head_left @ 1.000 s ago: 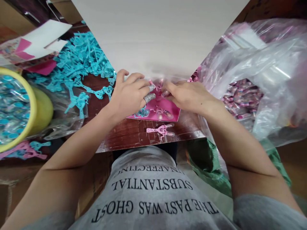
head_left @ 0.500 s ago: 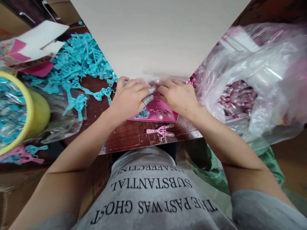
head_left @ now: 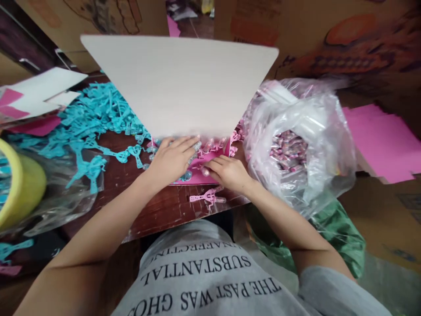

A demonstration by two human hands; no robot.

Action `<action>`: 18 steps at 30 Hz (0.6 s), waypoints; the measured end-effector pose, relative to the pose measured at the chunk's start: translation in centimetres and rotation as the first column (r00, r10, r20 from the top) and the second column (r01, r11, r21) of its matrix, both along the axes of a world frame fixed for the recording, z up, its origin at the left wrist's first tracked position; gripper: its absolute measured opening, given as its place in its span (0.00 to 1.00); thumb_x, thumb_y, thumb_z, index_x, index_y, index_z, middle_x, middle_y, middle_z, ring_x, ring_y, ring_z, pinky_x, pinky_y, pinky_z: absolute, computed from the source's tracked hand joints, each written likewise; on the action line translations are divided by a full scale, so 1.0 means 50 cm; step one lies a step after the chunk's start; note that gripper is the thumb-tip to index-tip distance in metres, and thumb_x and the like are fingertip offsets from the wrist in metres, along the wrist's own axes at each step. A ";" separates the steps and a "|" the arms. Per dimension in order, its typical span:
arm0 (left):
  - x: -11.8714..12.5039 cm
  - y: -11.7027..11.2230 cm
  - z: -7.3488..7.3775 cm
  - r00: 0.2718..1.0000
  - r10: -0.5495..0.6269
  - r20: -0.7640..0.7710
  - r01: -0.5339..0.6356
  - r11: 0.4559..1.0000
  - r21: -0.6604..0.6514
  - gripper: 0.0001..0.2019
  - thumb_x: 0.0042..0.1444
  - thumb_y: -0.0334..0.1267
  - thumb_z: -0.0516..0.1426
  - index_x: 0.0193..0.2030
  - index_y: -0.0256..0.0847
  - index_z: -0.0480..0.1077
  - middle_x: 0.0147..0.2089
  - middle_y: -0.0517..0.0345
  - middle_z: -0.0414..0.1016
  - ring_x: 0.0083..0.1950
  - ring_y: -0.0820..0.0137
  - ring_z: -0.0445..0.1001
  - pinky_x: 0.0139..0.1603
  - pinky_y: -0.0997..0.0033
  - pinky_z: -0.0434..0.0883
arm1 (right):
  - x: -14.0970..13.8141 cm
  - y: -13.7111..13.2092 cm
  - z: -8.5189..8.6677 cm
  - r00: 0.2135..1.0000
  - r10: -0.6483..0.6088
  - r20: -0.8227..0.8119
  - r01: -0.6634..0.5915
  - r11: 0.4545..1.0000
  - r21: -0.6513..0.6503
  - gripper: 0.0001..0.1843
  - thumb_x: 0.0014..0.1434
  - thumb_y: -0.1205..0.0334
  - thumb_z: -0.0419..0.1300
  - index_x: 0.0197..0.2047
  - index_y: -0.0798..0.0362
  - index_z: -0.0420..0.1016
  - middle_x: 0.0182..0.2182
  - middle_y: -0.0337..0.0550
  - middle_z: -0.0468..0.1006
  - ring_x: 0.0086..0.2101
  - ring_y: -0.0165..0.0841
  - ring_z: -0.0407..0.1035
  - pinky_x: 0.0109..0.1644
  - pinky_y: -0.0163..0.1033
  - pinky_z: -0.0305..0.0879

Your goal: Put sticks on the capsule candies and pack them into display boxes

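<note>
A pink open box [head_left: 197, 177] lies before me on the table, its large white lid [head_left: 184, 87] raised at the back. Pink plastic pieces [head_left: 212, 145] line its far side. My left hand [head_left: 174, 158], silvery wraps on its fingers, reaches over the box's left part with fingers stretched out; what lies beneath them is hidden. At the right, my right hand [head_left: 228, 173] has curled fingers, their tips pinched on a small clear-and-pink plastic piece [head_left: 205, 171]. Near my left hand sits a clear blue piece [head_left: 187, 176]. A pink plastic piece with clear prongs [head_left: 208, 197] lies in front of the box.
Blue plastic pieces [head_left: 98, 109] are heaped at the left, behind a yellow bucket [head_left: 33, 180]. To the right stands a clear plastic bag [head_left: 315, 140] of wrapped pink pieces. Pink sheets [head_left: 384, 140] lie farther right. Cardboard boxes [head_left: 312, 35] rise at the back.
The white lid stands lower and tilts farther back in view. My right hand has drawn back toward the box's near right side; my left hand stays over the left part.
</note>
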State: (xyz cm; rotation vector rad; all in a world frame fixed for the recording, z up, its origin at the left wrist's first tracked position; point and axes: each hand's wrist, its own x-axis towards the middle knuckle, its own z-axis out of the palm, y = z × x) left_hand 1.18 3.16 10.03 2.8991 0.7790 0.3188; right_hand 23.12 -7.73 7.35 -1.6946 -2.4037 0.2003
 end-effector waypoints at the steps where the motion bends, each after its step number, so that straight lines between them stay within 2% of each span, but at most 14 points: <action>1: 0.000 0.001 0.001 1.000 0.008 -0.025 -0.007 1.000 0.019 0.19 0.68 0.27 0.53 0.59 0.41 0.79 0.75 0.48 0.72 0.74 0.51 0.72 0.69 0.39 0.69 | 0.006 0.004 0.007 1.000 -0.010 -0.019 0.011 1.000 0.027 0.18 0.78 0.53 0.55 0.56 0.52 0.83 0.46 0.45 0.88 0.45 0.37 0.78 0.48 0.41 0.71; 4: -0.005 0.001 0.001 0.999 0.030 -0.046 -0.027 0.998 0.055 0.22 0.66 0.24 0.54 0.63 0.38 0.78 0.74 0.45 0.73 0.74 0.52 0.73 0.70 0.45 0.71 | 0.021 0.007 0.030 0.998 -0.015 -0.063 0.019 0.997 0.077 0.22 0.79 0.49 0.52 0.55 0.50 0.84 0.45 0.45 0.88 0.46 0.36 0.79 0.47 0.39 0.70; 10: 0.001 -0.003 -0.010 0.999 0.049 -0.021 -0.049 0.999 0.012 0.23 0.66 0.24 0.52 0.64 0.36 0.78 0.74 0.44 0.73 0.75 0.53 0.72 0.72 0.46 0.71 | 0.007 0.041 0.045 0.996 -0.089 -0.019 0.087 0.993 -0.082 0.19 0.77 0.50 0.55 0.53 0.51 0.83 0.48 0.48 0.88 0.45 0.39 0.80 0.41 0.40 0.67; 12: 0.005 0.001 -0.016 0.998 0.061 0.000 -0.061 0.998 0.001 0.24 0.67 0.24 0.52 0.66 0.35 0.77 0.74 0.43 0.73 0.75 0.53 0.72 0.73 0.45 0.71 | 0.004 0.057 0.060 0.996 -0.093 -0.001 0.092 0.990 -0.102 0.19 0.76 0.49 0.56 0.51 0.52 0.83 0.47 0.49 0.88 0.43 0.41 0.80 0.40 0.41 0.66; 15: 0.002 0.008 -0.018 0.998 0.066 0.010 -0.066 0.998 -0.006 0.24 0.68 0.25 0.52 0.66 0.34 0.76 0.73 0.42 0.73 0.75 0.53 0.72 0.73 0.46 0.71 | 0.025 0.066 0.101 0.997 -0.020 -0.070 0.016 0.998 -0.061 0.17 0.75 0.50 0.57 0.51 0.52 0.83 0.47 0.49 0.87 0.43 0.40 0.80 0.44 0.42 0.68; 18: -0.009 0.005 -0.005 0.998 0.027 0.051 -0.025 0.999 -0.031 0.22 0.70 0.28 0.51 0.67 0.38 0.75 0.75 0.46 0.72 0.75 0.56 0.71 0.74 0.48 0.71 | 0.060 0.054 0.147 0.969 0.107 -0.224 -0.113 0.994 -0.012 0.17 0.76 0.52 0.57 0.52 0.52 0.83 0.46 0.48 0.87 0.44 0.39 0.80 0.49 0.43 0.72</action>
